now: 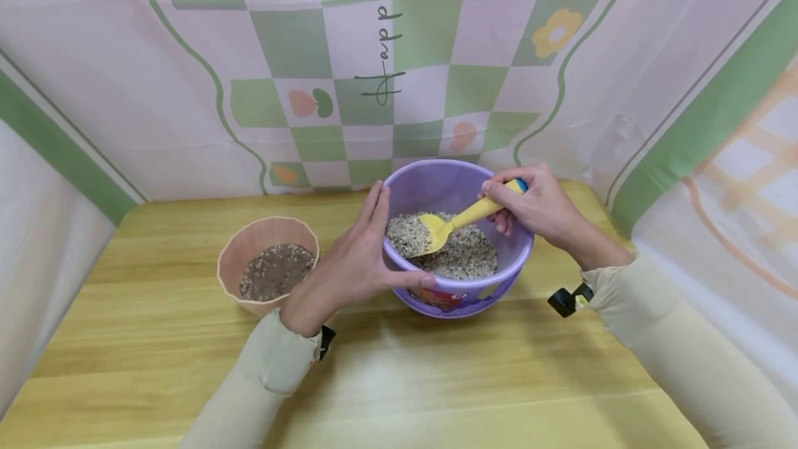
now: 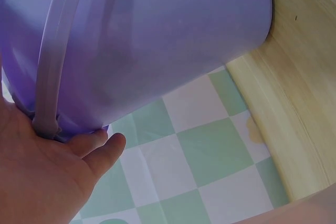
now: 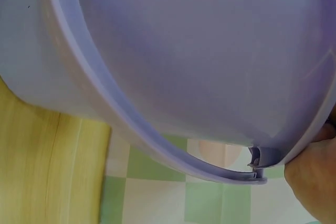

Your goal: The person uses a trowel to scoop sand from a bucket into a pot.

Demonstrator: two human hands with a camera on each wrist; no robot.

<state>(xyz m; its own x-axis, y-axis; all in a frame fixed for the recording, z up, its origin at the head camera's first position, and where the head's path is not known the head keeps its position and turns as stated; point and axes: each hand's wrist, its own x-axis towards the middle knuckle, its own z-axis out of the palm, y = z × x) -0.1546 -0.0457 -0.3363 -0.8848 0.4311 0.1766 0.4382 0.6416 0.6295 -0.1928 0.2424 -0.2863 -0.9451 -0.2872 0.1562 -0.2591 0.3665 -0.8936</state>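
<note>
A purple bucket (image 1: 445,179) stands on the wooden table, part filled with speckled, coarse grains (image 1: 464,255). My right hand (image 1: 530,203) grips the handle of a yellow toy shovel (image 1: 476,212) with a blue end, reaching over the bucket's right rim. The shovel's blade points left inside the bucket and bears a heap of grains (image 1: 408,235). Around the bucket's left rim lies my left hand (image 1: 352,255), thumb along the front and fingers on the far left side. In the left wrist view, the bucket's handle (image 2: 52,61) hangs down beside this hand's fingers.
To the left stands a pink bowl (image 1: 233,262) with a faceted rim, holding brown material speckled with grains. A checked cloth (image 1: 364,40) hangs behind the table's (image 1: 399,380) back edge, with more cloth at both sides.
</note>
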